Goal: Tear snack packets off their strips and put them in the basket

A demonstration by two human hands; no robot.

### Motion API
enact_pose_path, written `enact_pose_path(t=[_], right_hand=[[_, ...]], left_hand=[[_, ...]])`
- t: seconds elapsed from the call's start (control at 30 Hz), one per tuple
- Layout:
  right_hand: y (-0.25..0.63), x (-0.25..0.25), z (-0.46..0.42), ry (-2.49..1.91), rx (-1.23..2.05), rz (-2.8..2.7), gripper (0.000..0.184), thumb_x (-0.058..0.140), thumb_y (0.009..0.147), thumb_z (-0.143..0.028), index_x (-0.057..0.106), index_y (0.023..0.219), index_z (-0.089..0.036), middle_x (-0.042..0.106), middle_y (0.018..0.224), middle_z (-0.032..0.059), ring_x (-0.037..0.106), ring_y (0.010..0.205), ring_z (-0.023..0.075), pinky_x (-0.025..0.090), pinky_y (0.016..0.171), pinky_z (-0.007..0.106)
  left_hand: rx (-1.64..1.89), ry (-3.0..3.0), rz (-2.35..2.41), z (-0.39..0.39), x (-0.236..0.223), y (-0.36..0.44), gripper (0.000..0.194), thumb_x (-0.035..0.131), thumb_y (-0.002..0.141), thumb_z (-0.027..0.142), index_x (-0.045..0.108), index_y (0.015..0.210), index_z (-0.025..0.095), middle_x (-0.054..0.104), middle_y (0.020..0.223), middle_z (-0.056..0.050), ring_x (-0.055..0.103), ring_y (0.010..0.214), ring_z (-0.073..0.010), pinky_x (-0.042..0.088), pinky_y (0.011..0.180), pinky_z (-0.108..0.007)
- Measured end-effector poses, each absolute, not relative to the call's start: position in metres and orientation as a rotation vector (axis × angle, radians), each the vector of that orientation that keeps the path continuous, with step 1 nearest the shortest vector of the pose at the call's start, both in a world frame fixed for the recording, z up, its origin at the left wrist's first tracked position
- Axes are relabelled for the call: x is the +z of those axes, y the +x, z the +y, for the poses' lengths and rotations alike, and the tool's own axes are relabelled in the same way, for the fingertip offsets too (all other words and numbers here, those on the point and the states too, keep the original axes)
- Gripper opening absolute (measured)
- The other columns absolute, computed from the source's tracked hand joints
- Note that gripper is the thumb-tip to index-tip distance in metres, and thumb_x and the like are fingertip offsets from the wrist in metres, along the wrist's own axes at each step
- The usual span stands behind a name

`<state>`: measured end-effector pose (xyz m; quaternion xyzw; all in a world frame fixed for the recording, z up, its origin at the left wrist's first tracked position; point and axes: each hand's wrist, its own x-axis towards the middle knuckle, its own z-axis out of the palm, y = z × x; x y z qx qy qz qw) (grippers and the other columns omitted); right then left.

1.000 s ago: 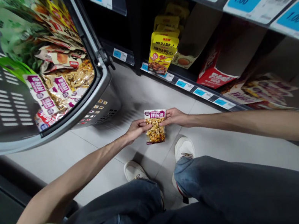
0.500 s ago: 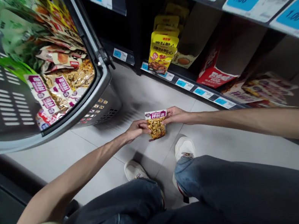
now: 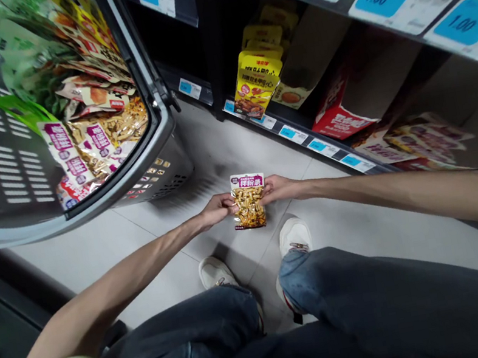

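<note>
A small clear snack packet (image 3: 248, 202) with a purple and white top band, full of golden pieces, hangs above the floor (image 3: 216, 152), pinched at its sides by the left hand (image 3: 215, 209) and right hand (image 3: 281, 187).

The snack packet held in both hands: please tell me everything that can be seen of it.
The snack packet is a small, flat, glossy plastic bag. Its top band is white and purple with printed characters; below, a clear window shows yellow-brown pieces. It hangs upright, face toward the camera, above the tiled floor. The left hand pinches its left edge and the right hand its right edge. It looks sealed.
</note>
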<state>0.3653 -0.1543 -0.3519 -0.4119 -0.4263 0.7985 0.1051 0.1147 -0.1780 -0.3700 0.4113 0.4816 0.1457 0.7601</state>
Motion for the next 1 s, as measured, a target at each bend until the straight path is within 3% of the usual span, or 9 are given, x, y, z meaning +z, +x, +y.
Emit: enact_pose_path(t=[0.17, 0.33, 0.47, 0.63, 0.8, 1.0], right_hand=[[0.366, -0.352, -0.154, -1.163, 2.375, -1.252, 0.05, 0.081, 0.064, -0.019, 0.067, 0.112, -0.016, 0.071, 0.107, 0.0046, 0.066, 0.098, 0.0193, 0.05, 0.096, 0.034], [0.367, -0.35, -0.154, -1.138, 2.382, -1.187, 0.056, 0.079, 0.063, -0.016, 0.065, 0.117, -0.018, 0.068, 0.116, 0.004, 0.063, 0.107, 0.0191, 0.047, 0.099, 0.031], [0.366, -0.351, -0.155, -1.169, 2.354, -1.207, 0.047, 0.074, 0.065, -0.014, 0.067, 0.112, -0.017, 0.069, 0.11, 0.0031, 0.065, 0.098, 0.0166, 0.051, 0.088, 0.025], [0.366, -0.353, -0.156, -1.333, 2.274, -1.297, 0.037, 0.074, 0.068, -0.02, 0.068, 0.104, -0.015, 0.07, 0.087, 0.0009, 0.062, 0.073, 0.0143, 0.052, 0.065, 0.024], [0.366, -0.354, -0.155, -1.179, 2.374, -1.27, 0.048, 0.076, 0.069, -0.019, 0.064, 0.115, -0.017, 0.07, 0.097, 0.0031, 0.064, 0.09, 0.018, 0.054, 0.084, 0.031], [0.366, -0.353, -0.155, -1.133, 2.466, -1.251, 0.055, 0.079, 0.067, -0.017, 0.062, 0.119, -0.015, 0.068, 0.113, 0.0072, 0.063, 0.106, 0.0219, 0.046, 0.104, 0.039]], left_hand=[[0.323, 0.789, 1.145, -0.178, -0.361, 0.121, 0.029, 0.076, 0.057, 0.019, 0.061, 0.08, 0.013, 0.062, 0.07, 0.002, 0.056, 0.069, -0.0113, 0.043, 0.07, -0.025], [0.288, 0.714, 1.077, -0.174, -0.355, 0.122, 0.022, 0.071, 0.064, 0.022, 0.061, 0.081, 0.014, 0.061, 0.079, 0.0, 0.056, 0.077, -0.0125, 0.045, 0.075, -0.026], [0.263, 0.706, 1.055, -0.173, -0.353, 0.122, 0.02, 0.069, 0.069, 0.027, 0.061, 0.08, 0.013, 0.06, 0.078, 0.0, 0.055, 0.075, -0.0121, 0.045, 0.077, -0.028], [0.246, 0.775, 1.035, -0.173, -0.355, 0.121, 0.018, 0.067, 0.07, 0.027, 0.061, 0.08, 0.013, 0.06, 0.08, -0.001, 0.056, 0.078, -0.0127, 0.045, 0.077, -0.028], [0.31, 0.835, 1.072, -0.174, -0.356, 0.123, 0.019, 0.068, 0.072, 0.028, 0.063, 0.08, 0.011, 0.062, 0.079, -0.002, 0.056, 0.077, -0.0131, 0.046, 0.076, -0.027], [0.358, 0.802, 1.06, -0.176, -0.352, 0.127, 0.024, 0.073, 0.07, 0.031, 0.063, 0.08, 0.012, 0.063, 0.075, -0.002, 0.057, 0.074, -0.0132, 0.047, 0.074, -0.028]])
